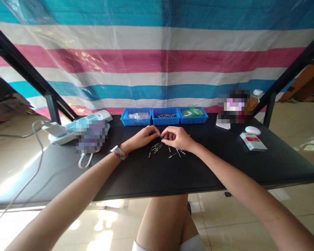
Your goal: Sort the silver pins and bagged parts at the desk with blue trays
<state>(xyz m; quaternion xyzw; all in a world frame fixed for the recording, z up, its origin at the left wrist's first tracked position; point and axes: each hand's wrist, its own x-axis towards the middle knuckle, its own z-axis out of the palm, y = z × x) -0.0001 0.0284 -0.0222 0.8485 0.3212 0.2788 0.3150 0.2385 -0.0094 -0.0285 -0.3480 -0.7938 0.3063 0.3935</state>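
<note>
Several thin silvery blind rivets (156,148) lie loose on the black table (136,174), in one cluster below my left hand and another below my right. My right hand (178,137) pinches one blind rivet (161,137) between thumb and fingertips. My left hand (146,136) meets it from the left, thumb and forefinger drawn together at the rivet's end; what sits in that pinch is hidden. Just behind both hands, a middle blue bin (166,121) holds more rivets.
A left blue bin (136,122) contains clear plastic bags, and a right blue bin (193,120) green-printed packets. On the left lie a white power strip (80,127) and a cable (39,157). At right are a cigarette box (253,142), a white oval case (252,130) and a bottle (256,96).
</note>
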